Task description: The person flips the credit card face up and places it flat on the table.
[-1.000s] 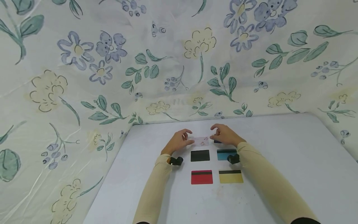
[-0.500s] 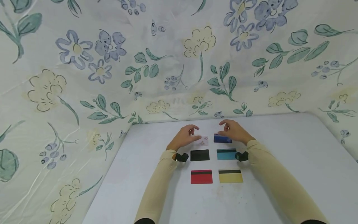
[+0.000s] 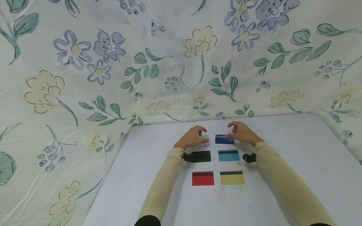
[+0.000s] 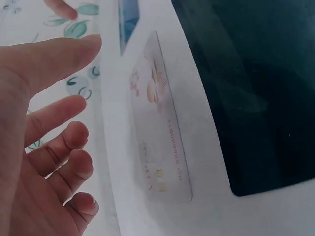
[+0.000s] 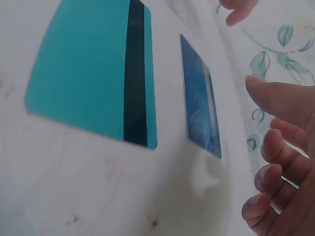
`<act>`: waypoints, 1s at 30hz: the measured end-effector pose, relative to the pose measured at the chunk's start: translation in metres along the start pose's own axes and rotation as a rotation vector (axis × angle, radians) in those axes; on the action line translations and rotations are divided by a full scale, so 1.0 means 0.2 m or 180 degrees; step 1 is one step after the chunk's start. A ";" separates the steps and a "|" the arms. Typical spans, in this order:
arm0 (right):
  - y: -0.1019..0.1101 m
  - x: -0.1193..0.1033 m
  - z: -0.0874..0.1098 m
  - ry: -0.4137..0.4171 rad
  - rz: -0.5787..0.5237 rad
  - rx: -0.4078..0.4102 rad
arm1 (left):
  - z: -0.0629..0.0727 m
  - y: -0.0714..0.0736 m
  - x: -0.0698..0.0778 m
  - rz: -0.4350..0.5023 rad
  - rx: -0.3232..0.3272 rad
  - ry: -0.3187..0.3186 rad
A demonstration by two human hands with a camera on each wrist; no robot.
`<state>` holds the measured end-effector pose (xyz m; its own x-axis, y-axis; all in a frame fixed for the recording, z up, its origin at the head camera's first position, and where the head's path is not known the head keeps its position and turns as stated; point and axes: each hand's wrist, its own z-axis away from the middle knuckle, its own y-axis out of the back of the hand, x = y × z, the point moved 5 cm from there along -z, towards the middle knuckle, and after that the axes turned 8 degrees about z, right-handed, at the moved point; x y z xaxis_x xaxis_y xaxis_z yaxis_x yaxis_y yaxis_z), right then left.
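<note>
Head view is showing the person's left hand (image 3: 193, 137) hovering by a white rectangular card with pink print (image 4: 160, 128), thumb and fingers parted. Their right hand (image 3: 242, 132) is hovering beside a glossy dark-blue rectangular card (image 3: 222, 139), its thumb also standing apart from the fingers. Both cards are lying flat on the white surface (image 3: 215, 207), beyond a black card (image 3: 202, 156) and a dark-striped teal card (image 3: 228, 156).
</note>
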<state>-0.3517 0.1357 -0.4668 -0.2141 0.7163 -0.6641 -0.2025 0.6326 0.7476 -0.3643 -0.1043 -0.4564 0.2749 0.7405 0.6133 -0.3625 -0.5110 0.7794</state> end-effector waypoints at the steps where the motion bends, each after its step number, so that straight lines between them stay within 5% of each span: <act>1: 0.00 0.01 0.00 0.0004 -0.0012 -0.0013 | 0.00 -0.01 0.00 0.0007 -0.0012 0.0035; 30: -0.04 0.13 0.04 -0.0412 0.0094 -0.0392 | -0.10 -0.14 0.03 -0.0091 -0.0107 -0.0010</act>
<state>-0.3486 0.1511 -0.4893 -0.0984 0.7711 -0.6291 -0.3150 0.5756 0.7547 -0.3694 -0.0771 -0.4767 0.2884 0.7531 0.5913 -0.3840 -0.4747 0.7920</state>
